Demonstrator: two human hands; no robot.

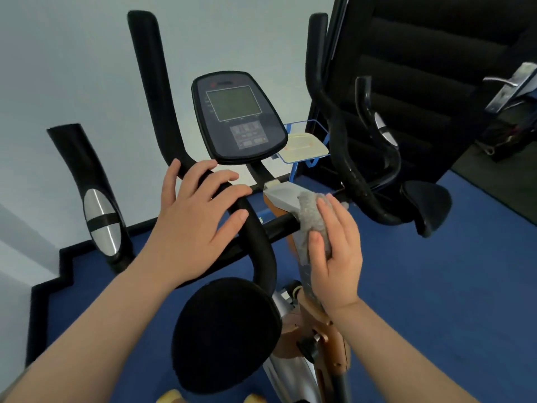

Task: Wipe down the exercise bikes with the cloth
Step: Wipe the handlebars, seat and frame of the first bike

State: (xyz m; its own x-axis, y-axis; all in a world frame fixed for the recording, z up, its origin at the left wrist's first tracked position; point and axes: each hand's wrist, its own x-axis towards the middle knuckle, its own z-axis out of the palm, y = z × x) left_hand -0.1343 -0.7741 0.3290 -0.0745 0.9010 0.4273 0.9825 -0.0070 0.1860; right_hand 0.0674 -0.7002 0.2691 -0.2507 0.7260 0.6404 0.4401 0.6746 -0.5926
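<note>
At far left stands a black upright handle with a silver oval plate (101,219). Next, the left hand (197,219) lies spread, fingers nearly straight, on the curved black padded handlebar (255,234) of the near exercise bike, holding nothing else. Above sits the dark oval console with its grey screen (236,117). Further right, the right hand (338,251) presses the grey fluffy cloth (312,219) against the bike's grey centre column, thumb curled over it. The handlebar's crossbar runs left from the cloth, so the right hand is nearer.
</note>
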